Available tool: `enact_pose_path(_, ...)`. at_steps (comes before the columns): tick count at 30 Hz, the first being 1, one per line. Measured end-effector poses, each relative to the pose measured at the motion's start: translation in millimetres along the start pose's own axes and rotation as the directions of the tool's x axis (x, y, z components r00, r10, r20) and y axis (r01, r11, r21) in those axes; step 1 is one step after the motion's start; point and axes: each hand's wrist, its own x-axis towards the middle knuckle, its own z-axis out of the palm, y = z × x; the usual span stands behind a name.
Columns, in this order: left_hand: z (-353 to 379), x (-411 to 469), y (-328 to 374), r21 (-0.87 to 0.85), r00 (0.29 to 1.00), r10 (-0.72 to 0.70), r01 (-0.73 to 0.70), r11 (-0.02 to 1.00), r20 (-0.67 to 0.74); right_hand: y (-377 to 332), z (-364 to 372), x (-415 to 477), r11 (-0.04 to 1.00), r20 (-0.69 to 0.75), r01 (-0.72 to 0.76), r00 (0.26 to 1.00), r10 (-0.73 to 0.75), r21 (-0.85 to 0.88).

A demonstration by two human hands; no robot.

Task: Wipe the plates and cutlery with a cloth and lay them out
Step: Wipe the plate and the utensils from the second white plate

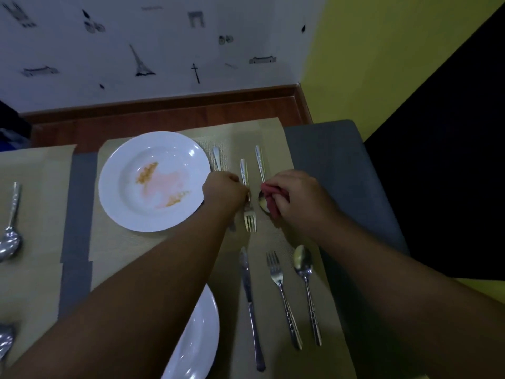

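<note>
A white plate (153, 181) smeared with orange and pink residue lies on the far beige placemat (246, 135). Right of it lie a knife (217, 158), a fork (248, 212) and a spoon (261, 170). My left hand (222, 191) is closed over the fork's neck. My right hand (296, 196) grips a red cloth (273, 201) pressed onto the spoon's bowl. Nearer me lie another knife (251, 307), fork (282, 296) and spoon (307, 288), and a second white plate (199, 340) partly hidden under my left forearm.
Two more spoons (9, 228) lie on a placemat at the left edge. A grey table surface (336, 165) shows right of the mats. A wooden ledge and a patterned wall stand behind the table; a dark area lies to the right.
</note>
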Motion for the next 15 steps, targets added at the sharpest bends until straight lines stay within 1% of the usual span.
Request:
enact_pose_path(3, -9.4, -9.0, -5.5, -0.173, 0.999, -0.039, 0.036, 0.984, -0.018, -3.7, 3.1, 1.2, 1.000, -0.005, 0.023, 1.000, -0.023, 0.005)
enact_pose_path(6, -28.1, -22.1, -14.5, -0.440, 0.995, -0.102, 0.094, 0.893, 0.007, -16.9, 7.2, 4.8, 0.999, -0.022, 0.036, 0.999, -0.036, 0.026)
enact_pose_path(9, -58.2, -30.8, -30.1, -0.551, 0.993, -0.114, 0.118, 0.826, 0.042, -36.4, 15.3, 12.7, 0.994, -0.012, 0.095, 0.995, -0.094, 0.048)
enact_pose_path(10, -70.6, -32.4, -37.5, -0.596, 0.989, -0.141, 0.137, 0.791, 0.041, -42.6, 19.3, 16.2, 0.992, -0.004, 0.110, 0.994, -0.110, 0.054)
enact_pose_path(12, -98.6, -35.2, -55.2, -0.648, 0.979, -0.203, 0.147, 0.748, -0.012, -54.1, 27.6, 23.2, 0.991, 0.021, 0.117, 0.993, -0.118, 0.057)
enact_pose_path(15, -138.6, -36.8, -88.3, -0.652, 0.957, -0.254, 0.105, 0.751, -0.139, -74.8, 41.4, 35.6, 0.989, 0.029, 0.134, 0.990, -0.136, 0.062)
